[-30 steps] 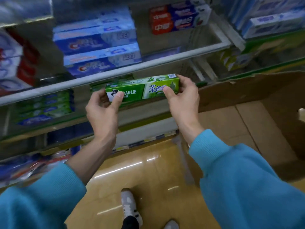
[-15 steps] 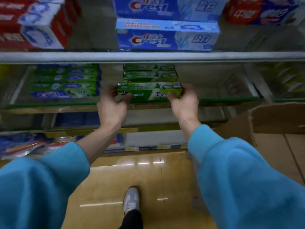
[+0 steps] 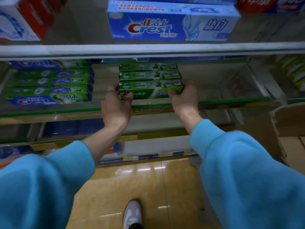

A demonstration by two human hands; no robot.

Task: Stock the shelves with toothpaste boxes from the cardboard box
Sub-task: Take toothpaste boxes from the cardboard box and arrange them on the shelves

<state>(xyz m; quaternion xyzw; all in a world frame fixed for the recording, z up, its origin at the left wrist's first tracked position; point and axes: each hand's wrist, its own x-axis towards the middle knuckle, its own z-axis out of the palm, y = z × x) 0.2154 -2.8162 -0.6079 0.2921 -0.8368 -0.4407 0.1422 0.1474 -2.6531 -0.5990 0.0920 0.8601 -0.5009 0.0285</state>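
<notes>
A green Darlie toothpaste box (image 3: 149,90) lies lengthwise at the front of the middle shelf (image 3: 222,101). My left hand (image 3: 115,107) grips its left end, thumb across the front face. My right hand (image 3: 183,98) grips its right end the same way. Behind it sit two more green Darlie boxes (image 3: 148,75) in a row going back. The brown cardboard box (image 3: 290,126) stands at the right edge, only its torn flap and part of its wall in view.
Green and blue Crest boxes (image 3: 49,86) are stacked left of the Darlie row, with a gap between. A blue Crest box (image 3: 171,25) and red-white boxes (image 3: 21,19) sit on the shelf above. My grey shoe (image 3: 132,214) stands on the glossy yellow floor.
Both hands carried the green box from in front of the shelving forward and down onto the middle shelf, in line with the other two. My view swung left, so the cardboard box slid to the right edge.
</notes>
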